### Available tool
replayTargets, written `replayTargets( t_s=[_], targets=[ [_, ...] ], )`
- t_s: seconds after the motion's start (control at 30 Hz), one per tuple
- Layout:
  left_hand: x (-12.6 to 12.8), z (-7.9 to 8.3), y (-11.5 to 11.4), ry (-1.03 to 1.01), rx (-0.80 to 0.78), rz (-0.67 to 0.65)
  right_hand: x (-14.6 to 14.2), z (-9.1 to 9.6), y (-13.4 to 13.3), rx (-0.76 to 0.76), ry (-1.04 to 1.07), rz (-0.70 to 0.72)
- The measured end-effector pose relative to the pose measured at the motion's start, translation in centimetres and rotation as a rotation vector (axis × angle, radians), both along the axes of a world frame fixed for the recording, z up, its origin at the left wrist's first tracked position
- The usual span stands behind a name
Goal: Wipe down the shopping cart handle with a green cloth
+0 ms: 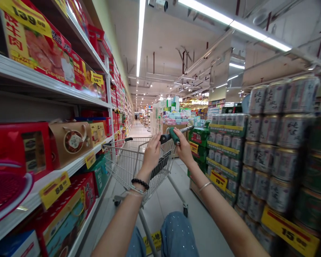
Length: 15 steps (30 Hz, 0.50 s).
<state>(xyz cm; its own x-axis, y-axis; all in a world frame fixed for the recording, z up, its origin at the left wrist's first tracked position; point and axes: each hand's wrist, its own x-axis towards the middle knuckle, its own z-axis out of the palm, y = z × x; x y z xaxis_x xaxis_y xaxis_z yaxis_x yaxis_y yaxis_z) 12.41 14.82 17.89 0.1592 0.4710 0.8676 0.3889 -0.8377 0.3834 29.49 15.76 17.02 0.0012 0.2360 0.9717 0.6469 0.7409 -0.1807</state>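
Fingers (pixel 156 142) clench the cart handle (pixel 165 138), left hand (pixel 151 154) and right hand (pixel 183 146) close together above the wire cart (pixel 128 167). Tiled supermarket floor (pixel 205 228) runs beneath, between a shelf (pixel 29 67) of red gift boxes (pixel 21 150) and stacked cans (pixel 273 142).

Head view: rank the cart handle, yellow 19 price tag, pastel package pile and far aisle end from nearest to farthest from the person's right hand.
1. Cart handle: gripped by the right hand, at its green section.
2. Yellow 19 price tag: right, on the stacked cans.
3. Pastel package pile: straight ahead, beyond the cart.
4. Far aisle end: ahead, left of the pile.
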Motion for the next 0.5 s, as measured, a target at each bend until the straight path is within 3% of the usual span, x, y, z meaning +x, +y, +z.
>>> replayTargets(
  t_s=[0.17,0.33,0.5],
  targets=[
    [1.5,-0.2,-0.1,0.067,-0.011,-0.005,0.3,0.5,-0.3,-0.062,0.233,-0.061],
    [2.1,-0.2,-0.2,0.097,-0.006,-0.02,-0.1,0.3,-1.9,-0.029,0.234,0.097],
    [2.0,-0.2,0.4,0.187,-0.008,-0.031,-0.3,1.2,-1.7,-0.053,0.31,0.112]
  ],
)
